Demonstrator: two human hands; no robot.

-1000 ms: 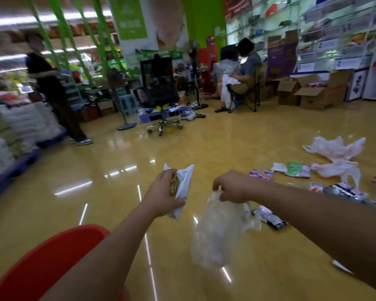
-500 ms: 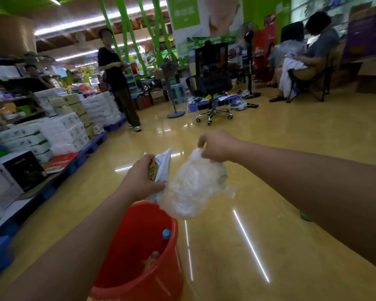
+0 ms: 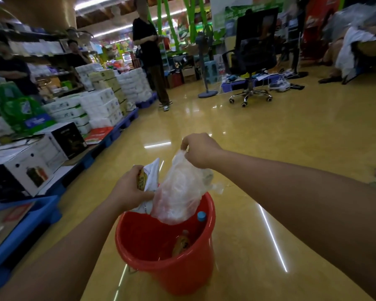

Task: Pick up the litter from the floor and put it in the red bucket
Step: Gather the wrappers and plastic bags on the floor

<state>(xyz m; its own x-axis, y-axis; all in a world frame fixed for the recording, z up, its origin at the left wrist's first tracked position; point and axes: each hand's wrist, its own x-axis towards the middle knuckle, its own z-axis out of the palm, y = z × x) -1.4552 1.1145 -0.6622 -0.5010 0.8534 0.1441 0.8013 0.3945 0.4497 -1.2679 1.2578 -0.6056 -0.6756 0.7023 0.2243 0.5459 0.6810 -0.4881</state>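
On the floor: a red bucket (image 3: 167,263) of smooth, glossy plastic stands on shiny yellow floor (image 3: 269,148); it is round, with a rolled rim, and narrows toward its base.
Right hand: the right hand (image 3: 201,149) is closed in a pinch on the top of a clear plastic bag (image 3: 180,192), held above the bucket's far rim.
Plastic bag: thin, crinkled and translucent, with a whitish sheen; it hangs down long and loose, and its lower end dips inside the bucket's mouth.
Left hand: the left hand (image 3: 129,190) is wrapped around a white wrapper (image 3: 151,175) with a yellow printed panel, just beside the bag and over the bucket's left rim.
Wrapper: flat, creased packaging with a pointed upper corner; its lower edge reaches the rim.
Inside the bucket: a bottle with a blue cap (image 3: 201,216) leans against the right wall, and a yellowish piece of packaging (image 3: 180,245) lies lower down; its details are blurred.
Left of the floor: white wrapped paper packs (image 3: 100,105) and cardboard boxes sit stacked on blue pallets (image 3: 30,222).
Farther back: a black office chair (image 3: 253,61) on a chrome wheeled base.
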